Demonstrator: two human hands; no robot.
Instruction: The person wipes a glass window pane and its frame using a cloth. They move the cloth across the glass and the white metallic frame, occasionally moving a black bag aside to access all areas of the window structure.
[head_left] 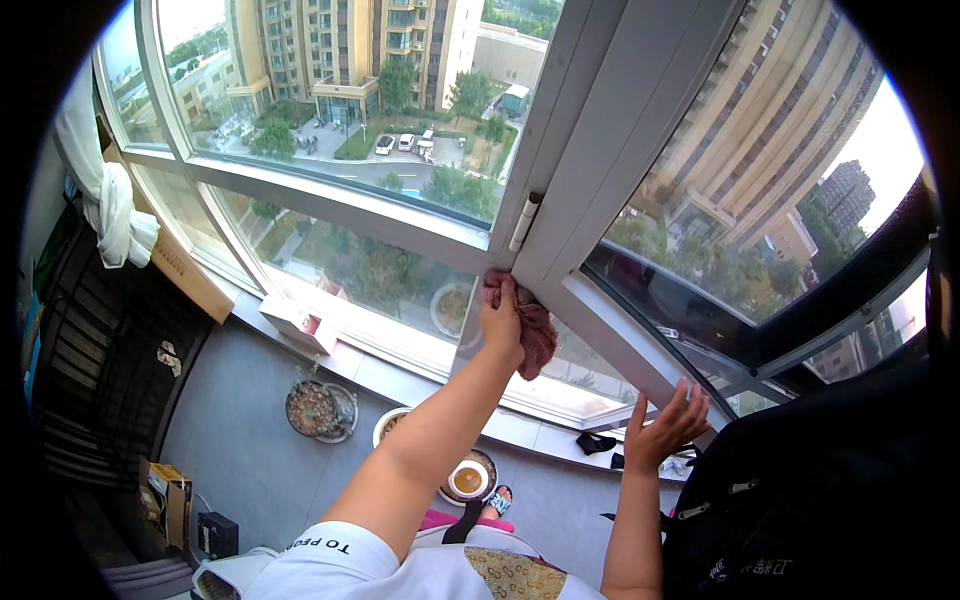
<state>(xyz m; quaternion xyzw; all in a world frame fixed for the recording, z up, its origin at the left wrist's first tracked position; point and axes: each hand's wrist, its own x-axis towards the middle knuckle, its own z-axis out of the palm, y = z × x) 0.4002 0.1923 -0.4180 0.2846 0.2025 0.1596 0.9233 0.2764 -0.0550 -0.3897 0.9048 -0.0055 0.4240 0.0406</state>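
A crumpled reddish-brown cloth (pixel 537 340) is bunched in my left hand (pixel 502 325). That hand is closed round it and presses it to the pale window frame (pixel 478 238), low at the corner beside the swung-in sash (pixel 625 345). A white hinge (pixel 525 221) sits a little above the cloth. My right hand (pixel 667 428) is raised at the sash's lower edge, fingers spread and holding nothing. Its fingertips are close to the sash; whether they touch it I cannot tell.
A large black bag or garment (pixel 800 490) fills the lower right. Potted plants (pixel 318 410) stand on the grey floor (pixel 235 400) below the window. A white box (pixel 298 325) rests on the sill. A white curtain (pixel 120 215) hangs left, above a black rack (pixel 95 340).
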